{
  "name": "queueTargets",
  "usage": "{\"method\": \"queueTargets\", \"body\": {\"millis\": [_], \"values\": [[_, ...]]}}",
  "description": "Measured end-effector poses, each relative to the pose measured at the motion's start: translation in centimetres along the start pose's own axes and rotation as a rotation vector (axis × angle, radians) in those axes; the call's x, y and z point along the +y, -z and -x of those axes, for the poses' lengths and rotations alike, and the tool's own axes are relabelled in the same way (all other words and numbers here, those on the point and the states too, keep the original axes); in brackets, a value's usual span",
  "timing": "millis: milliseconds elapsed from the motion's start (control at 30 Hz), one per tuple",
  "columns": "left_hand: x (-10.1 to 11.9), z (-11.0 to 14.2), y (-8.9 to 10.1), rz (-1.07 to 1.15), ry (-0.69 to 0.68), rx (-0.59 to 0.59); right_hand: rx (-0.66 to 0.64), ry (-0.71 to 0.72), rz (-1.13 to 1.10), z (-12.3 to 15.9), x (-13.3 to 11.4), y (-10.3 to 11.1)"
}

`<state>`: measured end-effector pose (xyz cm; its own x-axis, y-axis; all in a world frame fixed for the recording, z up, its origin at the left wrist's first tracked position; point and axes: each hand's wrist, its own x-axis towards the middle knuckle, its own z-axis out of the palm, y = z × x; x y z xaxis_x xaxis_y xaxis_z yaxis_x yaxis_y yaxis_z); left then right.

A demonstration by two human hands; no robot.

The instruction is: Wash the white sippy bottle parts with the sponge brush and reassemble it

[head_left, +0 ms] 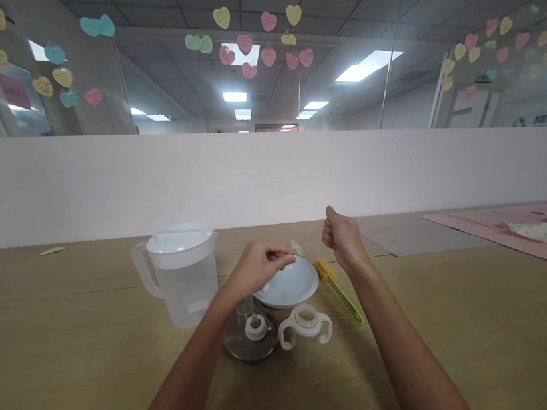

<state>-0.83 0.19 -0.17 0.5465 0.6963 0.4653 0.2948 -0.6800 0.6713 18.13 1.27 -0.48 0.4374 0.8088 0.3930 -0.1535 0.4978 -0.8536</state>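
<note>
My left hand (pixel 265 260) pinches a small clear piece that looks like a silicone bottle teat (pixel 297 247) above the white bowl (pixel 289 287). My right hand (pixel 342 236) is closed in a fist, thumb up, to the right of the bowl. A faint thin line runs from this fist toward the teat; what the fist holds is too fine to make out. Below the bowl stands a clear baby bottle (pixel 307 335) with white handles. A white bottle collar (pixel 256 327) and a small clear cup (pixel 244 311) sit on a metal tray (pixel 252 352), partly behind my left forearm.
A lidded clear pitcher (pixel 188 283) of water stands left of the bowl. A yellow sponge brush (pixel 337 284) with a green handle lies right of it. Farther right is a pink cloth (pixel 478 225) with items on it. A white wall (pixel 249 174) bounds the table's back.
</note>
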Motion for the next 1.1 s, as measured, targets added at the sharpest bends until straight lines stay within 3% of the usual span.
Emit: {"method": "queueTargets", "body": {"millis": [667, 767, 833, 900, 933, 1000, 1100], "values": [[0.5, 0.4, 0.2, -0.210, 0.011, -0.089, 0.115, -0.063, -0.065, -2.1, 2.4, 1.2], [0.7, 0.6, 0.7, -0.229, 0.003, -0.126, 0.216, -0.051, -0.094, -2.9, 1.5, 3.2], [0.7, 0.7, 1.3, -0.215, 0.020, -0.152, 0.375, -0.017, -0.090, -3.6, 1.0, 5.8], [0.7, 0.8, 2.0, -0.175, 0.054, -0.153, 0.583, 0.003, 0.028, -4.3, 1.1, 8.6], [0.6, 0.8, 2.3, -0.149, 0.067, -0.137, 0.613, -0.004, 0.141, -4.6, 1.4, 9.8], [0.3, 0.5, 2.5, -0.106, 0.066, -0.084, 0.514, -0.077, 0.302, -5.0, 2.6, 11.2], [-0.4, -0.1, 2.0, -0.095, 0.027, -0.017, 0.341, -0.176, 0.400, -4.8, 5.4, 10.6]]}}
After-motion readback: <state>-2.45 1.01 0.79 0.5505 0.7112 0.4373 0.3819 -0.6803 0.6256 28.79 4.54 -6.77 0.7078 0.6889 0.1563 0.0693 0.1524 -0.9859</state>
